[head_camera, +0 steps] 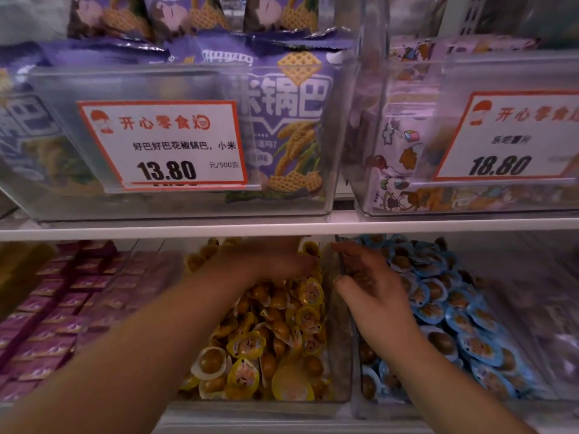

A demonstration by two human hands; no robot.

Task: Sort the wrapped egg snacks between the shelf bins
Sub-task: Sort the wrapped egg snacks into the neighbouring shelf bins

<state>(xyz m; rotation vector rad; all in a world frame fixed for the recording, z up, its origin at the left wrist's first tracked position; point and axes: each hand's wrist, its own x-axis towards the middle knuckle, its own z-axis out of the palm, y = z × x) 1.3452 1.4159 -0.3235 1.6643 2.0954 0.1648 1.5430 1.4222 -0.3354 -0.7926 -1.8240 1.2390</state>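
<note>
Hands reach deep under the shelf. Left hand [275, 258] lies flat on yellow egg snacks [282, 333] in the middle bin. Right hand [372, 283], fingers loose, is nearer the blue egg snacks [445, 302], just to its right.

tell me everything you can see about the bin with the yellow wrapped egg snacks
The yellow-egg bin is a clear plastic box on the lower shelf, under the white shelf edge, beside a bin of blue-wrapped eggs. It is heaped with brown eggs in yellow-rimmed wrappers, lying loose at all angles. The left hand reaches into its back, blurred. The right hand is over the wall between the two bins.
</note>
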